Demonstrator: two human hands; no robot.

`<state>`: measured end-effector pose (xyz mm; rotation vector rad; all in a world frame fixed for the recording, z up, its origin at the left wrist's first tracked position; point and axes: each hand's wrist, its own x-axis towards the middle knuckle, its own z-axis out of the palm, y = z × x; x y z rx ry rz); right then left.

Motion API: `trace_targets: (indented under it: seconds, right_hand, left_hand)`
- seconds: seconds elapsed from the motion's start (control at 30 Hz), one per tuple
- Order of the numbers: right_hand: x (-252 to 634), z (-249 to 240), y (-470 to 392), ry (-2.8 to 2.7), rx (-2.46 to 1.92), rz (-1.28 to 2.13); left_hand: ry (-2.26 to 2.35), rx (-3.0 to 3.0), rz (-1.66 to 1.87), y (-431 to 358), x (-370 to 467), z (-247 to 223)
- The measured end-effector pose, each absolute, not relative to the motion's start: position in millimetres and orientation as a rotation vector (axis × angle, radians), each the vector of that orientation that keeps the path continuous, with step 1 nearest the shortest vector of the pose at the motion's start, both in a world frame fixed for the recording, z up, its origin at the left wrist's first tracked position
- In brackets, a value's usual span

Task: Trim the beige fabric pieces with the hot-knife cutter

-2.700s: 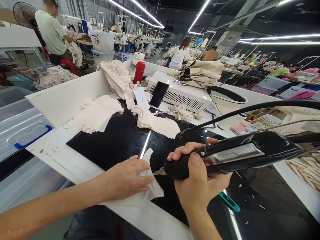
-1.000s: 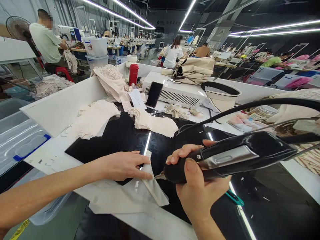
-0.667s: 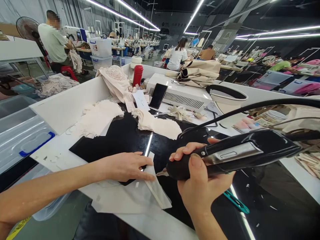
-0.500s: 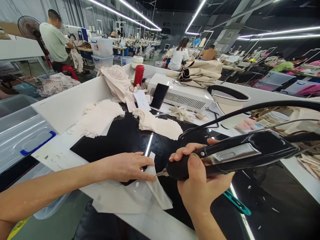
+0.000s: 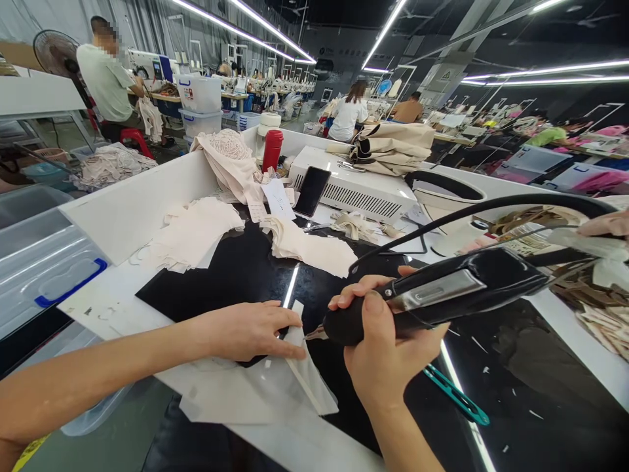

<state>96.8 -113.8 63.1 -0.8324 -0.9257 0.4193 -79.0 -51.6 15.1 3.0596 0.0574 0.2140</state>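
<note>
My left hand lies flat with its fingers spread, pressing on a pale strip of fabric over the black table surface. My right hand is wrapped round a black handheld tool with a metal plate and a cable. The tool's thin metal tip reaches the fabric beside my left fingertips; whether it touches cannot be told. Beyond my hands lie a stack of beige cut pieces and a wider pale stack to its left.
A teal tool lies right of my right wrist. Farther back are a phone, a red bottle and a white vented box. The tool's black cable arches rightward. Another person's hand shows at the right edge.
My right hand and the tool have shifted slightly left and up. Another person's hand holding something pale has come in at the right edge. My left hand stays nearly still.
</note>
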Motion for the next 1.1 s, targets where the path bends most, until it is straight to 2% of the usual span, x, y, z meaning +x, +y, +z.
trace_targets:
  seconds: [1.1]
  right_hand:
    - [98,57,-99,-0.997,-0.759,0.411]
  left_hand:
    - [0.158,2.971,0.333,-52,-87,11]
